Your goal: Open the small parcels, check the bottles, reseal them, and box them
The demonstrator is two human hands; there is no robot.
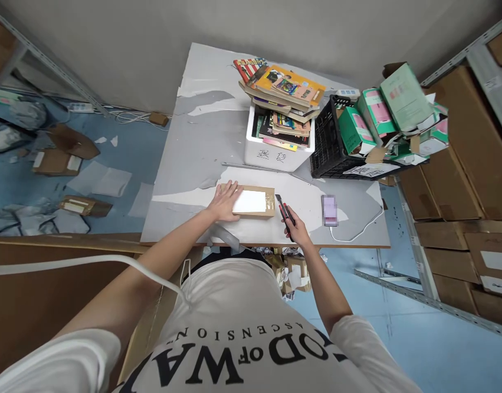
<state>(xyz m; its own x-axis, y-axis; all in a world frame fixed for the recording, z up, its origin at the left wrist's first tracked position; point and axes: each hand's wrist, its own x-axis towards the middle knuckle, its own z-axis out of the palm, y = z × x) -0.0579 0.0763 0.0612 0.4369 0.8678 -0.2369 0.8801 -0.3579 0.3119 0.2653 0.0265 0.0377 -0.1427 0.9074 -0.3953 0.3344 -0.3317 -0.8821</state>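
A small taped cardboard box [254, 210] with a white label on top lies near the front of the table. My left hand [226, 202] rests on its left end, fingers spread out flat over the top. Just right of the box, my right hand [296, 226] is wrapped round a black and red utility knife [284, 210]. The knife points up and to the left, its tip close to the box's right end but apart from it. Farther right, a phone [329, 210] lies on the table with a white cable plugged in.
Behind the box stands a white bin [277, 154] heaped with books [289, 84]. Beside it, a black crate [328, 144] overflows with green boxes [406, 98]. Large cartons [459, 164] fill the right-hand shelf. An open carton [62, 305] is at my left, and scraps litter the blue floor [107, 202].
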